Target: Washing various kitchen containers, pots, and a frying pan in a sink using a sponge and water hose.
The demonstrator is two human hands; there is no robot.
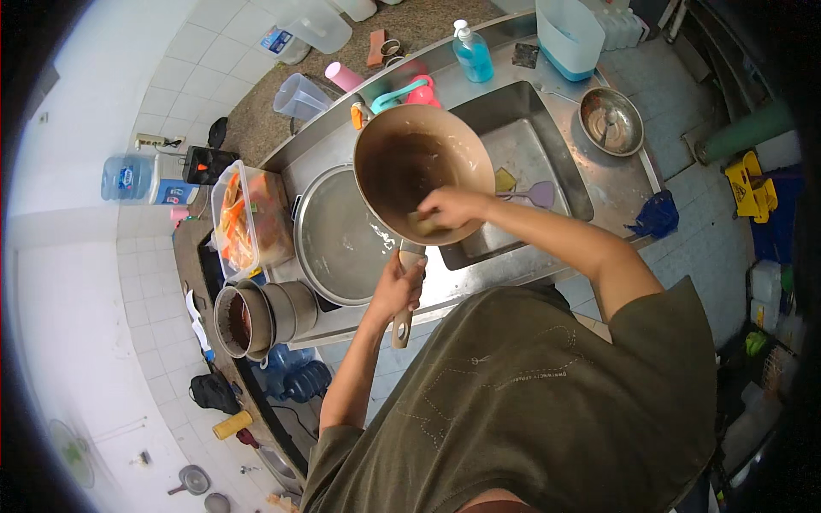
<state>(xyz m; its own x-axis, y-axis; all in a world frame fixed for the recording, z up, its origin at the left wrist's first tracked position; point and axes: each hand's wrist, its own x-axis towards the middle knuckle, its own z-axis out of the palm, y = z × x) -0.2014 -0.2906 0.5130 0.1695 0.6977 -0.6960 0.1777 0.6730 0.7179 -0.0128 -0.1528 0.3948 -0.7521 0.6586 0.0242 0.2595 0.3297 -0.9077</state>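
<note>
My left hand grips the beige handle of a deep frying pan. The pan is tilted so its brown inside faces me, and pale specks dot its wall. Inside it, near the handle end, my right hand presses a yellowish sponge against the surface; the sponge is partly blurred and covered by the fingers. Below the pan lies a large round metal lid or tray with white suds on it. To the right, the sink basin holds a purple spatula and a green-yellow scouring pad.
Stacked pots and a clear plastic bin of packets stand at left. Behind the pan are a teal-handled utensil, a pink cup and a blue soap bottle. A metal bowl and a blue cloth lie at right.
</note>
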